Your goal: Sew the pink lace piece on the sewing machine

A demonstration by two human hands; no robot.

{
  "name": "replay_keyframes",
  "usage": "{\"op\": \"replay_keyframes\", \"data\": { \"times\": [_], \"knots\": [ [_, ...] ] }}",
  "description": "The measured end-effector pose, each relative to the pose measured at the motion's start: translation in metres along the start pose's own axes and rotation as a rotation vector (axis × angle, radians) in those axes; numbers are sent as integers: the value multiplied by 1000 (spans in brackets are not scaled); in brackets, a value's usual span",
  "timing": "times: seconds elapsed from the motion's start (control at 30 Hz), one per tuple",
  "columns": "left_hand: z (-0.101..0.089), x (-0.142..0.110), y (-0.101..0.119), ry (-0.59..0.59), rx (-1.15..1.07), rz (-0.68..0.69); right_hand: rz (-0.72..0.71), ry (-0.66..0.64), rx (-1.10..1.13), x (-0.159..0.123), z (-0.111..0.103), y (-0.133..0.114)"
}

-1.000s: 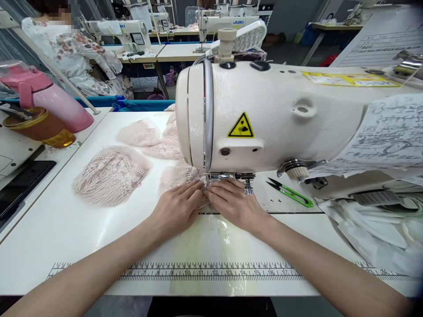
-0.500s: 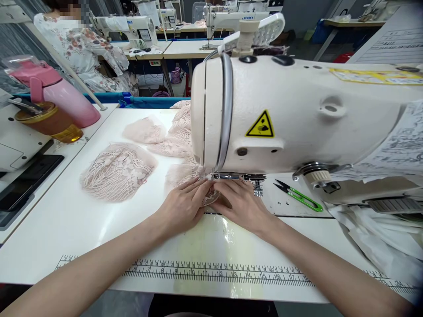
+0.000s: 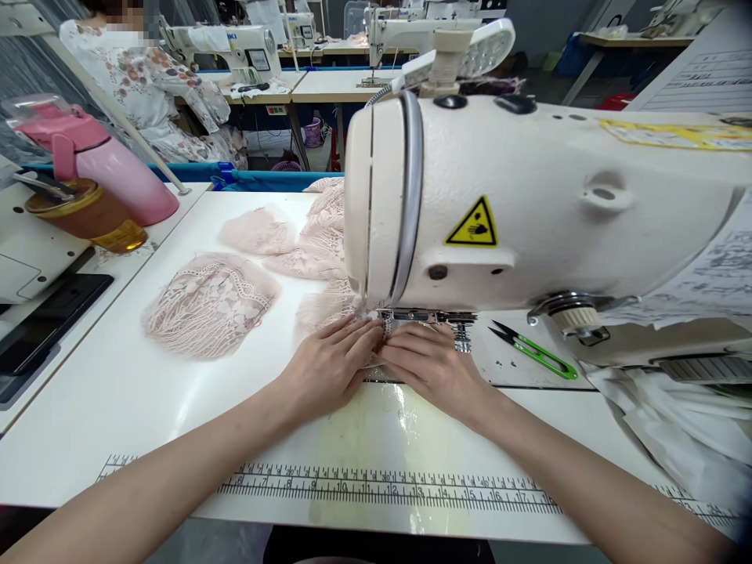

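My left hand (image 3: 329, 366) and my right hand (image 3: 432, 366) lie side by side on a piece of pale pink lace (image 3: 320, 307), fingertips almost meeting just in front of the presser foot (image 3: 405, 319) of a cream sewing machine (image 3: 529, 204). The fingers of both hands are stretched out flat and press the lace onto the machine bed. Most of that lace is hidden under my hands and the machine head. More pink lace pieces (image 3: 208, 304) lie to the left on the white table (image 3: 117, 392).
Green thread snips (image 3: 532, 350) lie right of the needle. A printed ruler (image 3: 388, 489) runs along the table's front edge. A pink bottle (image 3: 111, 168) and an amber jar (image 3: 88, 215) stand at far left. White fabric (image 3: 675, 431) is heaped right. Another person (image 3: 153, 86) sits behind.
My view has shifted slightly, so the machine sits further right in frame. Both hands have stayed on the lace at the presser foot, fingers drawn a little closer together.
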State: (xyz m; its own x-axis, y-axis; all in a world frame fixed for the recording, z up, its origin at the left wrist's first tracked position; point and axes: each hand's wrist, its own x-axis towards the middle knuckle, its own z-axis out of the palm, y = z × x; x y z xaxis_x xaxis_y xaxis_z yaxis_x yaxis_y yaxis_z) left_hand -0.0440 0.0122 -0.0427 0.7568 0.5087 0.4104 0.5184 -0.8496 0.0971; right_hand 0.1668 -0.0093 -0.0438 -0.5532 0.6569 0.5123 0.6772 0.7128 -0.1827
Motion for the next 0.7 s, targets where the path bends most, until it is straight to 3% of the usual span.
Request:
{"op": "replay_keyframes", "data": {
  "times": [0.3, 0.7],
  "knots": [
    [-2, 1, -2, -29, 81, 9, -35, 43, 4, 2, 1, -2],
    [-1, 3, -1, -27, 83, -30, -36, 8, 8, 3, 0, 0]
  ]
}}
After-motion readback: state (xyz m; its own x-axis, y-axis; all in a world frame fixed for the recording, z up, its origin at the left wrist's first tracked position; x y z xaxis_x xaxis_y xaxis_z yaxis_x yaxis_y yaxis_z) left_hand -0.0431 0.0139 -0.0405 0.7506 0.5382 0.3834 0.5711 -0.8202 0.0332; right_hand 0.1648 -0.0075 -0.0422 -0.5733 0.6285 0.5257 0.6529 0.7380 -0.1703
